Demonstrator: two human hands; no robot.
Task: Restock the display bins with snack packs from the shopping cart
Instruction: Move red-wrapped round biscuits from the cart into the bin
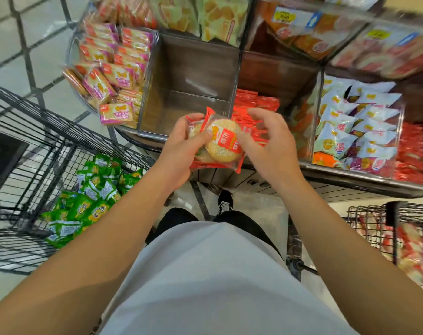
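Observation:
My left hand (181,146) grips a small stack of red-edged snack packs (221,143) with round crackers showing through the wrap, thumb on top. My right hand (271,141) pinches the right side of the top pack with thumb and curled fingers. The packs are held over the front rim of the display, just ahead of a bare brown bin (188,93). To its right a bin of matching red packs (256,102) lies partly behind my hands. A black wire shopping cart (24,165) at my left holds green snack packs (92,197).
Pink cracker packs (109,76) fill the left bin; white and blue packs (357,126) fill the right bin. Upper bins hold orange and green packs. A second wire cart (394,228) with red packs stands at the lower right. My shoe (226,201) is by the display base.

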